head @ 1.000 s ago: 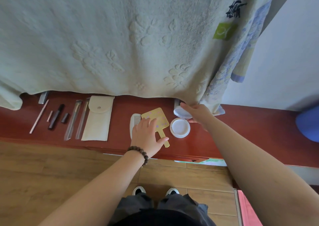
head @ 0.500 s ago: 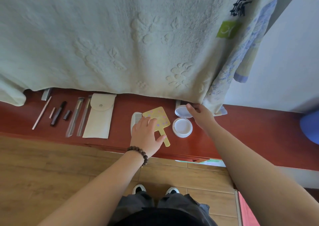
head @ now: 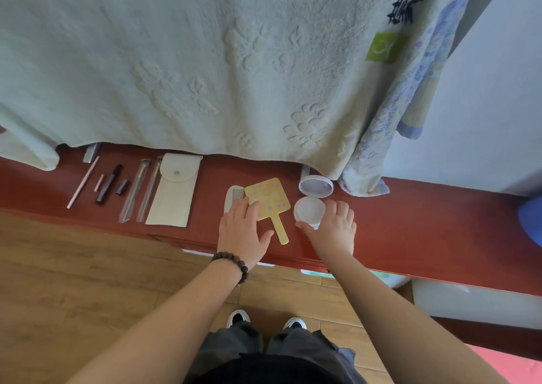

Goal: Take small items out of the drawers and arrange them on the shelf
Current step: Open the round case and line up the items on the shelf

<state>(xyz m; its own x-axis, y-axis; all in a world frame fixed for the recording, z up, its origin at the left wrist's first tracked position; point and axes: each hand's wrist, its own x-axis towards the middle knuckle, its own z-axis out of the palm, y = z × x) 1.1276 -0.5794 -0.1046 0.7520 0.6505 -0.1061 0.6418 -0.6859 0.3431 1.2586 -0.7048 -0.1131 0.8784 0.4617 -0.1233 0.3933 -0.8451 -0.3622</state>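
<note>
Nearest the shelf's (head: 410,237) front edge, the left hand (head: 243,231) lies flat with straight fingers on the yellow hand mirror (head: 268,198), covering part of the white comb (head: 233,197). The right hand (head: 333,228) curls its fingers round the round white jar (head: 308,209). Just behind stands the jar's lid (head: 316,185). Toward the left end lie a cloth pouch (head: 173,190), brushes (head: 140,190) and pencils (head: 108,184). A hanging towel (head: 205,61) screens the back edge.

Both hands (head: 245,231) (head: 334,228) forward, palms down
</note>
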